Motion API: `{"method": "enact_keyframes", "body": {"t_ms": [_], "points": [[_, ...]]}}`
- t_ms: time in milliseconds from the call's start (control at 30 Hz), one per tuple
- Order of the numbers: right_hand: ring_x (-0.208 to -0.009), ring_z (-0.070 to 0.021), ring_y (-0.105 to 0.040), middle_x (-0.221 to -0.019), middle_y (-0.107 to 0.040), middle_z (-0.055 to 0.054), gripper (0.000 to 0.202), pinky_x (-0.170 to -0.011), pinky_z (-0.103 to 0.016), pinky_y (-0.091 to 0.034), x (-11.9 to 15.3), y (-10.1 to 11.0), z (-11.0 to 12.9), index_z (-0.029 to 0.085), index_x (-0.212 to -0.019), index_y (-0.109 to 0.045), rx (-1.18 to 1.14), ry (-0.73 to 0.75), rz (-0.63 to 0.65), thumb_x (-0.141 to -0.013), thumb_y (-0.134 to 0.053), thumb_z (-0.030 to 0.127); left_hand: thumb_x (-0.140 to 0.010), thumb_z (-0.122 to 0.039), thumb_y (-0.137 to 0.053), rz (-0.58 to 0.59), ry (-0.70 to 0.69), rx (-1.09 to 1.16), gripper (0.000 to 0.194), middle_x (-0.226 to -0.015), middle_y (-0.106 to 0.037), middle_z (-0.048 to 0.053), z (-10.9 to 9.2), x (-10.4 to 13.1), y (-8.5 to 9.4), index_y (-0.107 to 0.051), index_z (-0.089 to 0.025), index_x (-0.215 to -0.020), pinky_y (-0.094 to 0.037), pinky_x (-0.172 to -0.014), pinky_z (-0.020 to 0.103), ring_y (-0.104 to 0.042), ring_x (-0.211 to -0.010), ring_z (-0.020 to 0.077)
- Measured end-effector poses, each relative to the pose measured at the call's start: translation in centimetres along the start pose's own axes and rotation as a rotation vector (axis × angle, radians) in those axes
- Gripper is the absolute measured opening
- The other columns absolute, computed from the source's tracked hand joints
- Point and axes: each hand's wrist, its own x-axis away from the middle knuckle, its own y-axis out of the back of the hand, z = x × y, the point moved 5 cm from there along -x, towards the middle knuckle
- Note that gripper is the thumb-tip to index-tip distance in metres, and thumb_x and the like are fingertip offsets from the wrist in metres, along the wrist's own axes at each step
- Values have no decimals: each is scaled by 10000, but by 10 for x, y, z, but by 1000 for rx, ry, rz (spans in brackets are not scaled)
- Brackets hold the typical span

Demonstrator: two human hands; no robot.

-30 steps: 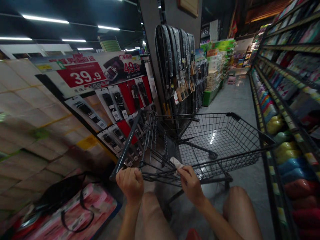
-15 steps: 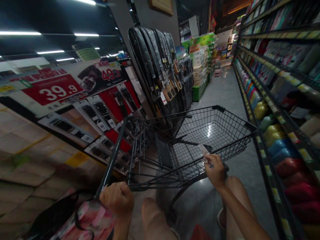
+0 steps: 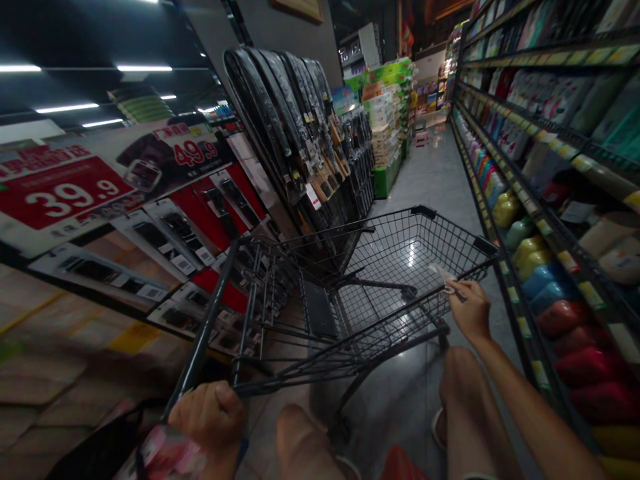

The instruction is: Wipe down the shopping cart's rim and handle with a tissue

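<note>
A dark wire shopping cart (image 3: 380, 307) stands at an angle before me, its basket showing bare mesh and floor through it. My left hand (image 3: 209, 415) is wrapped round the near end of the cart's handle. Over the basket's right rim, my right hand (image 3: 470, 310) is closed on a small pale crumpled slip (image 3: 441, 272); whether it is paper or plastic I cannot tell. The fingers of that hand are close to the rim, and contact with it is unclear. Beside my left wrist hangs a pink patterned bag (image 3: 173, 453) with a dark strap, partly out of view.
On the right runs a long shelf (image 3: 560, 243) with rolled, colourful packs (image 3: 565, 317). Packaged belts (image 3: 173, 237) hang under price signs on the left, with black-wrapped goods (image 3: 280, 100) behind. Past stacked cartons (image 3: 387, 133), a grey-floored aisle (image 3: 425, 173) leads away.
My right hand has moved right and slightly up along the basket side with the pale slip. My left hand and the cart handle sit lower and further left in view.
</note>
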Motion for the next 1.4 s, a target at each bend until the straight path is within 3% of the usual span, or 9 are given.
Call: {"method": "enact_keyframes", "body": {"t_ms": [233, 367, 600, 767, 933, 1067, 1167, 1300, 1400], "points": [[-731, -213, -556, -769, -570, -73, 258, -705, -358, -487, -31, 12, -36, 167, -839, -738, 106, -86, 16, -705, -519, 190, -787, -214, -386, 31, 35, -19, 209, -524, -457, 17, 8, -3, -8, -413, -256, -584, -253, -639, 379, -412, -564, 210], [-698, -210, -533, -739, -556, -67, 292, -716, -370, -479, -34, 9, -37, 156, -843, -734, 143, -130, 18, -671, -499, 171, -780, -197, -393, 11, 58, -39, 209, -522, -422, 9, 4, -5, -10, -374, -266, -584, -241, -634, 380, -394, -564, 210], [-706, -208, -564, -754, -576, -58, 287, -721, -360, -495, -3, -12, 16, 169, -843, -714, 76, -92, 84, -687, -474, 165, -797, -180, -415, -18, 71, -38, 237, -533, -407, -4, -2, -5, -6, -340, -266, -589, -279, -668, 386, -379, -581, 203], [-719, -195, -587, -765, -585, -42, 246, -697, -331, -515, 28, -26, 68, 203, -844, -700, -20, -30, 177, -723, -492, 153, -823, -174, -405, -39, 95, -23, 190, -607, -503, 16, -8, 1, -4, -454, -240, -652, -363, -801, 446, -454, -644, 212], [-717, -179, -618, -794, -596, -44, 255, -684, -306, -527, 61, -42, 127, 197, -889, -696, -117, 57, 310, -783, -478, 117, -824, -157, -513, -5, 27, 87, 148, -912, -622, 89, -51, 16, -12, -596, -193, -941, -379, -983, 517, -556, -917, 242], [-726, -170, -624, -824, -604, -37, 270, -691, -290, -529, 85, -55, 172, 216, -916, -689, -174, 136, 432, -794, -491, 79, -866, -118, -457, 172, -97, 258, 253, -1033, -645, 70, -107, 27, -33, -587, -213, -1061, -463, -961, 399, -570, -1067, 209], [-713, -168, -621, -828, -601, -39, 278, -677, -283, -527, 97, -63, 199, 216, -931, -683, -205, 190, 510, -802, -491, 61, -894, -117, -422, 306, -139, 326, 284, -1074, -649, 74, -138, 29, -52, -575, -198, -1119, -496, -927, 362, -587, -1061, 189], [-688, -153, -614, -809, -599, -33, 289, -664, -260, -518, 104, -68, 216, 223, -915, -684, -227, 239, 565, -804, -489, 42, -911, -249, -523, 480, -174, 354, 185, -905, -641, 24, -158, 31, -73, -587, -163, -1061, -539, -771, 338, -615, -835, 147], [-708, -167, -606, -789, -595, -37, 279, -671, -273, -514, 98, -65, 207, 228, -905, -697, -211, 234, 545, -794, -507, 56, -907, -340, -554, 579, -170, 343, 212, -905, -624, 15, -160, 35, -84, -597, -158, -1006, -538, -717, 312, -601, -784, 121]]}}
